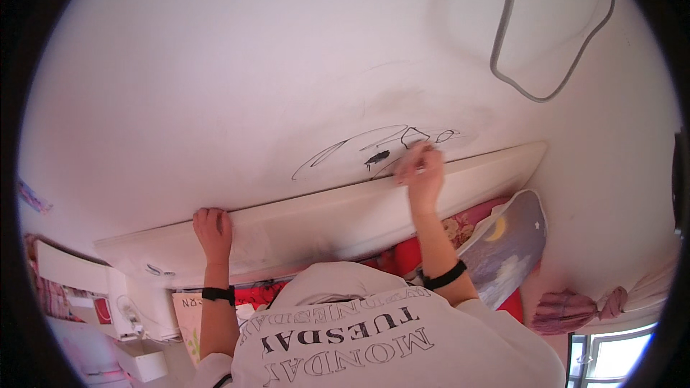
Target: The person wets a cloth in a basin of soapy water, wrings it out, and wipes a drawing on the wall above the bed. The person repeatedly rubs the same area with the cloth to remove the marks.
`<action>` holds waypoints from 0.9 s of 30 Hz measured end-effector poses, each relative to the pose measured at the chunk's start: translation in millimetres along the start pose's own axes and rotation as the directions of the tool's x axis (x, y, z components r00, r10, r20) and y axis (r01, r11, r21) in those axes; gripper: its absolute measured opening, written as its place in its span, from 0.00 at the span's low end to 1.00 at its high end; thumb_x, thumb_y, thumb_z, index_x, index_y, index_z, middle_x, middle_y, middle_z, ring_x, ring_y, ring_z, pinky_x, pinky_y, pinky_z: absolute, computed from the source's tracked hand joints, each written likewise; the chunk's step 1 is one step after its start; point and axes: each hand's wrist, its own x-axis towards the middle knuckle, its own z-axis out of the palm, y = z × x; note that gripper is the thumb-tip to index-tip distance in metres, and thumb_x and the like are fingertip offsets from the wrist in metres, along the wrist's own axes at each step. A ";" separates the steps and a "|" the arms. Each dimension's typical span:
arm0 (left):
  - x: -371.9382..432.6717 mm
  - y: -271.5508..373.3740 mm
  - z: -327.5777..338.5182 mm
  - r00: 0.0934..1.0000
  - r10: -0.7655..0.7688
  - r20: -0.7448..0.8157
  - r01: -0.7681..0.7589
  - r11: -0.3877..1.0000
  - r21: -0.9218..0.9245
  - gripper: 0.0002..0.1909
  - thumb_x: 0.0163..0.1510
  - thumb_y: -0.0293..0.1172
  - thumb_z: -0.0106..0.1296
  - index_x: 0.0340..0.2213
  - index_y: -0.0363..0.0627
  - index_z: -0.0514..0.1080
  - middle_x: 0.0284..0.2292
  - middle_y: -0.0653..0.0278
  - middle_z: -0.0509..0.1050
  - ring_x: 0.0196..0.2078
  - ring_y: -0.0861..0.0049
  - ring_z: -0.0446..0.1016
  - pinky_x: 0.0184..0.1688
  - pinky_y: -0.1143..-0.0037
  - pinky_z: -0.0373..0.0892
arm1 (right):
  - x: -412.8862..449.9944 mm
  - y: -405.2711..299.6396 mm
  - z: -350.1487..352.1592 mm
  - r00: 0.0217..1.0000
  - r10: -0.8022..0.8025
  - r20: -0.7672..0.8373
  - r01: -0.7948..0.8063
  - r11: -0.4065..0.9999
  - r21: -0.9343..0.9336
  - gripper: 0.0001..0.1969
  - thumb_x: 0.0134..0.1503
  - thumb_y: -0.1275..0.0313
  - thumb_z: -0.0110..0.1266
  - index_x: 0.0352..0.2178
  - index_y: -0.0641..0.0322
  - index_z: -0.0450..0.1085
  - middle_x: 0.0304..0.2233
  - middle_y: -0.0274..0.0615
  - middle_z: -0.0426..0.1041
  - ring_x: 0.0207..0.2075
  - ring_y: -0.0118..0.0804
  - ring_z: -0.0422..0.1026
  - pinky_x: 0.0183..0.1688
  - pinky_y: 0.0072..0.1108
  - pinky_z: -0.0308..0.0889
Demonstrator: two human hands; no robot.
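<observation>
My left hand (213, 230) is at the top edge of a long white headboard-like panel (318, 221), its fingers curled over the edge. Farther right, my right hand (423, 175) is blurred at the white wall (226, 91), just above the panel's edge. Its fingers are bent together, and whether something small is between them cannot be told. Dark scribbled lines (334, 145) and a filled black mark (379, 157) are on the wall beside my right hand, partly behind it. Grey smudges surround them. Both wrists wear black bands.
A grey cable (501, 37) loops down the wall at upper right. Below the panel lie red fabric (407, 256) and a cushion with a moon and clouds (498, 248). Pink curtain fabric (566, 310) and a window (620, 355) are at lower right. White shelving (75, 280) stands at lower left.
</observation>
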 end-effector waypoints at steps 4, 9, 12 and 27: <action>0.8 2.7 -3.2 1.000 0.013 -0.005 -0.013 0.999 -0.029 0.03 0.49 0.26 0.52 0.25 0.40 0.69 0.29 0.56 0.67 0.35 0.56 0.65 0.38 0.62 0.62 | -41.8 15.9 64.5 0.760 -0.522 0.386 0.649 0.598 -0.470 0.08 0.47 0.76 0.60 0.21 0.61 0.66 0.23 0.44 0.66 0.27 0.45 0.69 0.29 0.32 0.68; 0.2 3.2 -8.3 1.000 -0.007 0.010 0.008 0.997 -0.075 0.02 0.48 0.25 0.52 0.26 0.41 0.70 0.28 0.57 0.67 0.34 0.58 0.65 0.38 0.63 0.62 | -33.1 31.8 52.8 0.756 -0.451 0.475 0.649 0.417 -0.637 0.09 0.43 0.73 0.62 0.21 0.58 0.67 0.23 0.40 0.69 0.24 0.45 0.70 0.27 0.32 0.68; 1.3 1.7 -6.2 1.000 0.005 -0.009 -0.005 0.998 -0.058 0.02 0.48 0.25 0.53 0.26 0.41 0.70 0.28 0.58 0.67 0.34 0.58 0.65 0.37 0.64 0.62 | -3.0 28.5 -10.9 0.849 -0.385 0.361 0.510 0.422 -0.750 0.08 0.47 0.64 0.61 0.23 0.54 0.72 0.26 0.38 0.72 0.28 0.41 0.74 0.26 0.31 0.69; -1.0 4.7 -3.9 0.998 -0.049 -0.046 0.046 0.997 -0.057 0.02 0.48 0.25 0.53 0.26 0.42 0.71 0.28 0.60 0.68 0.35 0.59 0.66 0.38 0.65 0.62 | -58.7 10.1 92.1 0.772 -0.042 0.634 0.636 0.054 -0.770 0.09 0.52 0.67 0.49 0.27 0.62 0.71 0.18 0.39 0.73 0.20 0.35 0.75 0.22 0.27 0.69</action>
